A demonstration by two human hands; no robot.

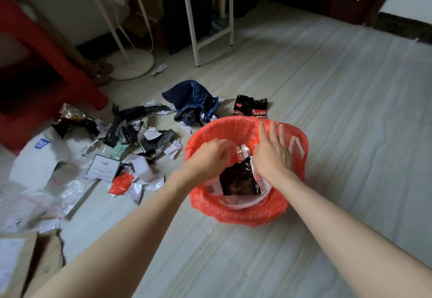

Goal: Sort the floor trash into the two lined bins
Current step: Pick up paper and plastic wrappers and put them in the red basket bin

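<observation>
Both hands, my left hand (214, 151) curled, my right hand (274, 151) flat-fingered, press a black wrapper (238, 180) down into the red-lined bin (236, 213), apparently making room.

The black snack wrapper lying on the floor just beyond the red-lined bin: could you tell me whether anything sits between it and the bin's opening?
Nothing visible does. The black snack wrapper lies on bare floor right behind the red-lined bin, whose mouth is open. Both the left hand and the right hand are over the bin.
</observation>
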